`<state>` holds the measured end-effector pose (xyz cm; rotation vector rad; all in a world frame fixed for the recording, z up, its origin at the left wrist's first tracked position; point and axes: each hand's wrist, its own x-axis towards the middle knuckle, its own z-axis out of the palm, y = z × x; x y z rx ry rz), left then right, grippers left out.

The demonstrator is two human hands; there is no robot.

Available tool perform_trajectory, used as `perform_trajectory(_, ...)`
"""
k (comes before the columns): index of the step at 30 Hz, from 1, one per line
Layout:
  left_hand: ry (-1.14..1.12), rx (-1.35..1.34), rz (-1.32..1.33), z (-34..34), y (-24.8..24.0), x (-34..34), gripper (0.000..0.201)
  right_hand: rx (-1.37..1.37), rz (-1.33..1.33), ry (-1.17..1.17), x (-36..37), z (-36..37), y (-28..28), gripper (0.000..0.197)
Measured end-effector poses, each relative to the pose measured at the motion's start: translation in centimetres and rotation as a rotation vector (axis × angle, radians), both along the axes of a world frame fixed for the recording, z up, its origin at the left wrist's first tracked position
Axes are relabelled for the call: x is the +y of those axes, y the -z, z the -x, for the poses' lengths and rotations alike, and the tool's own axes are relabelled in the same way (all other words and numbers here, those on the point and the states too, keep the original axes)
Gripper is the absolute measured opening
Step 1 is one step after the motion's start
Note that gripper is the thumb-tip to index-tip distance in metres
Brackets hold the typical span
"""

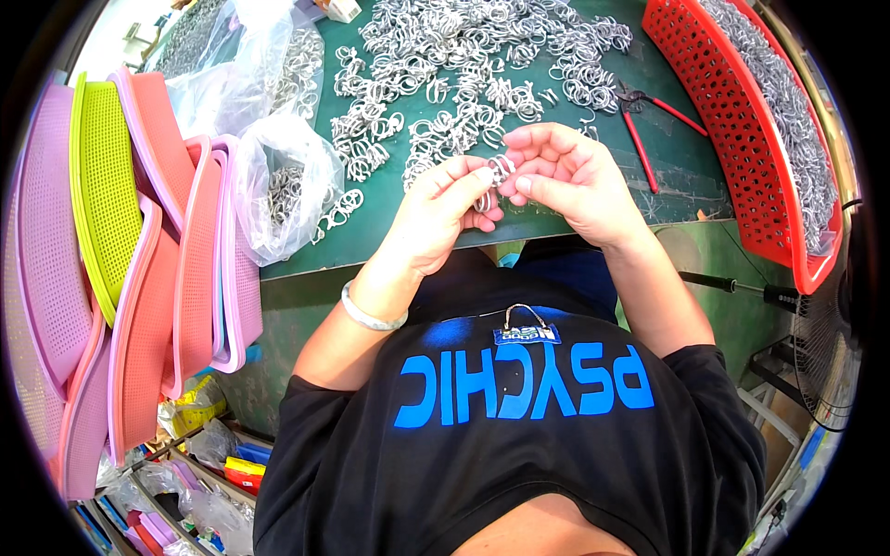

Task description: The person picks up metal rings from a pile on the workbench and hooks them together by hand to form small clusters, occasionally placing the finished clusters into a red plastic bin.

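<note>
My left hand [445,199] is closed, thumb and fingers pinching a few silver metal rings [502,168] over the table's near edge. The curled fingers of my right hand [565,176] meet the same rings from the other side, thumb and fingertips gripping them. Finer details of the rings are too small to make out. Just beyond both hands, a big heap of similar metal rings [464,79] spreads over the green table [371,222]. A clear plastic bag [315,176] with rings inside stands left of my left hand, with several rings lying loose beside it.
Red-handled pliers [638,144] lie right of the heap. A red perforated basket [732,148] full of grey metal pieces flanks the table's right side. Nested plastic baskets [107,185] in several colours crowd the left. A fan [825,343] stands at the lower right.
</note>
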<state>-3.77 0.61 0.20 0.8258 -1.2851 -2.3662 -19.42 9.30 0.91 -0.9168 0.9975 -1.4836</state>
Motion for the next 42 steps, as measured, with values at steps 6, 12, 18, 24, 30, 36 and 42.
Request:
perform_trajectory(6,0.015,-0.005,0.018,-0.1,0.4,0.0,0.021,0.007,-0.009,0.011,-0.1,0.0,0.1,0.033)
perform_trajectory(12,0.007,0.031,-0.011,-0.1,0.5,0.1,0.018,0.128,-0.055,0.042,0.0,0.0,0.2,0.026)
perform_trajectory(18,0.018,0.018,-0.008,-0.1,0.2,0.1,0.018,0.110,-0.051,0.052,0.0,0.0,0.4,0.026)
perform_trajectory(24,0.017,0.013,-0.015,-0.1,0.3,0.1,0.018,0.115,-0.069,0.048,0.1,0.0,0.4,0.026)
perform_trajectory(30,0.025,0.043,-0.036,-0.1,0.6,-0.1,0.018,0.192,0.027,0.012,0.2,-0.3,0.5,0.031)
perform_trajectory(36,0.021,0.045,-0.069,0.0,0.3,-0.1,0.018,0.485,0.098,0.101,0.2,-1.0,0.1,0.037)
perform_trajectory(42,0.065,0.121,-0.078,-0.2,0.6,-0.2,0.019,0.761,0.196,0.191,0.0,-1.1,0.4,0.034)
